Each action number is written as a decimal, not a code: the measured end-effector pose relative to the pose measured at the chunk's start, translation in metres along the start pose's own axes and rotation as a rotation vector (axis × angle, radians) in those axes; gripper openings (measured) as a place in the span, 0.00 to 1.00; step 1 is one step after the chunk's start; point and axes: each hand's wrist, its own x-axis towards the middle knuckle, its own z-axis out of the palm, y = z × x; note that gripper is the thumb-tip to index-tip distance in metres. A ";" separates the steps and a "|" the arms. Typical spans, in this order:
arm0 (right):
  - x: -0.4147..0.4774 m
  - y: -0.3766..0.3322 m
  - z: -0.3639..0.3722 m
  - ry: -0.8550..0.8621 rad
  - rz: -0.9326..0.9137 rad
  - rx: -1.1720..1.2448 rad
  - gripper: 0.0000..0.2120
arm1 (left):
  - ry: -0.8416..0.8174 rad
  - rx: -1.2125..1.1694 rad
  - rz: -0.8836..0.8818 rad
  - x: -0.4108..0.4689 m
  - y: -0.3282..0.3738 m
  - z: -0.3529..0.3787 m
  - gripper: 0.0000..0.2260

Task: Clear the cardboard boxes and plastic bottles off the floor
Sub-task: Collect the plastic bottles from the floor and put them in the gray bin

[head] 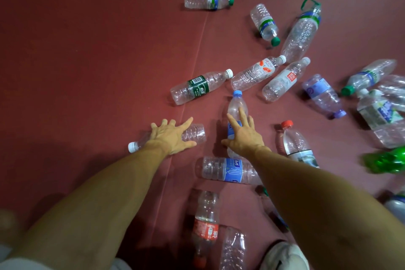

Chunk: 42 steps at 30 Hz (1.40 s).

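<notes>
While outspread, left hand over bottle

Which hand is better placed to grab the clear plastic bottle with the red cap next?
Right, probably. The clear red-capped plastic bottle lies just beside the right hand, while the left hand rests on a clear white-capped plastic bottle, farther away.

Glossy clear plastic against a matt dark-red floor covering
The floor covering looks smooth and dull, with one raised seam. The clear ribbed plastic bottle with a dark-green label shines with highlights, its label a slick film. The crumpled green plastic bottle gleams; the red plastic screw cap is smooth.
</notes>
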 end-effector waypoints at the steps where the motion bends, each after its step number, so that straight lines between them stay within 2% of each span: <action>1: 0.001 0.000 0.001 0.009 0.009 -0.002 0.41 | 0.008 -0.022 0.003 0.001 0.000 0.000 0.38; 6: 0.004 0.002 0.004 0.020 0.016 0.023 0.40 | 0.038 -0.118 0.090 -0.001 -0.007 0.004 0.39; 13: 0.012 0.002 0.005 0.005 0.033 0.067 0.46 | 0.001 -0.047 0.170 0.001 -0.020 -0.002 0.38; 16: 0.014 0.002 0.005 0.008 0.034 0.049 0.44 | -0.001 -0.028 0.184 0.003 -0.020 -0.006 0.37; 23: 0.003 -0.002 -0.027 0.021 -0.016 0.027 0.38 | 0.112 -0.040 0.157 -0.009 -0.018 -0.040 0.39; 29: -0.077 -0.057 -0.139 0.006 -0.075 0.013 0.37 | 0.114 -0.073 0.103 -0.083 -0.013 -0.152 0.35; 42: -0.275 -0.269 -0.491 0.030 -0.248 -0.150 0.37 | 0.271 -0.264 -0.074 -0.345 -0.064 -0.513 0.34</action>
